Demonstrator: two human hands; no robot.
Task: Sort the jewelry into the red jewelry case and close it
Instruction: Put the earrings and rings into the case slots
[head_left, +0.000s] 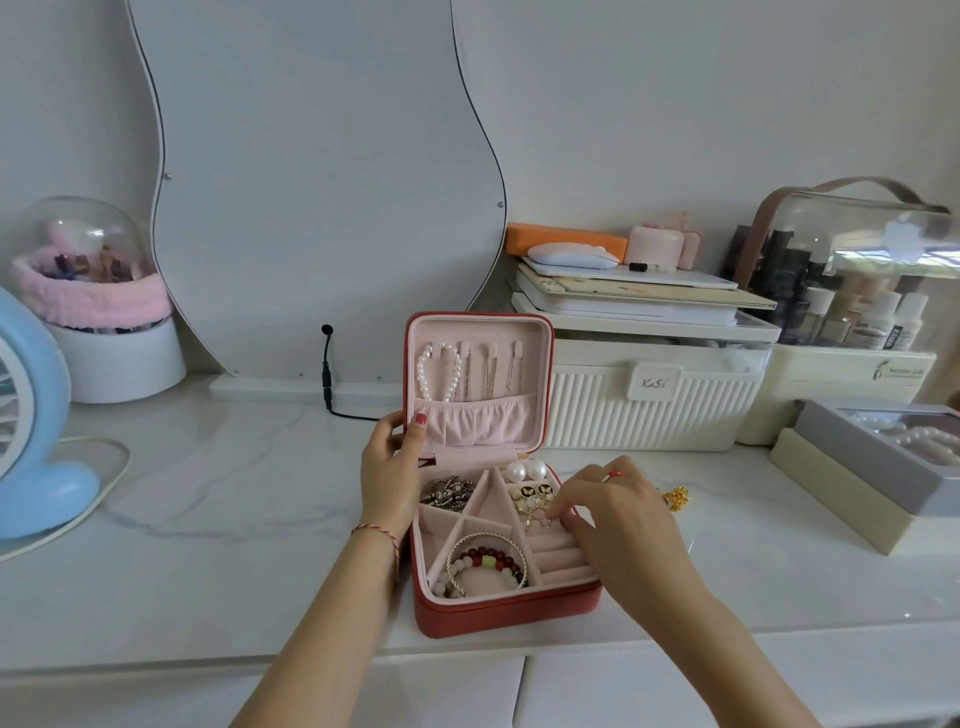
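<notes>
Currently mid-sort: the red jewelry case (506, 613) stands open on the marble surface (208, 493), lid upright, most compartments already filled. Left hand (390, 467) is closed around the lid's left edge near the hinge, thumb on the pink lining, steadying it. Right hand (618, 519) reaches in over the case's right side, fingertips (563, 512) pinched at a small gold-and-pearl piece (535, 512) just above the ring rolls (558, 553); whether the piece is gripped or only touched, cannot tell

Contents noted:
- pearl strand (439, 371) and thin chains (491, 371) hanging on the lid hooks
- metal chain piece (449, 491), upper-left compartment
- gold bangle (488, 561) with red bead bracelet (496, 558), lower compartment
- pearl studs (525, 470) and black butterfly earrings (532, 492), upper-right section

Judgement: step in hand is seating an earring in the right-hand section. One gold ornament (675, 498) lies outside, on the surface just right of the case and behind the right hand; it looks like the item left to sort. A grey box (857, 457) farther right holds pearls; unclear if those belong to the task

Next move calls for letting go of the small piece cleanly, then a fine pinch on the gold ornament and a short carry back to a free slot. Closing needs the lid folded down; hanging strands may need tucking into the lid pocket first
</notes>
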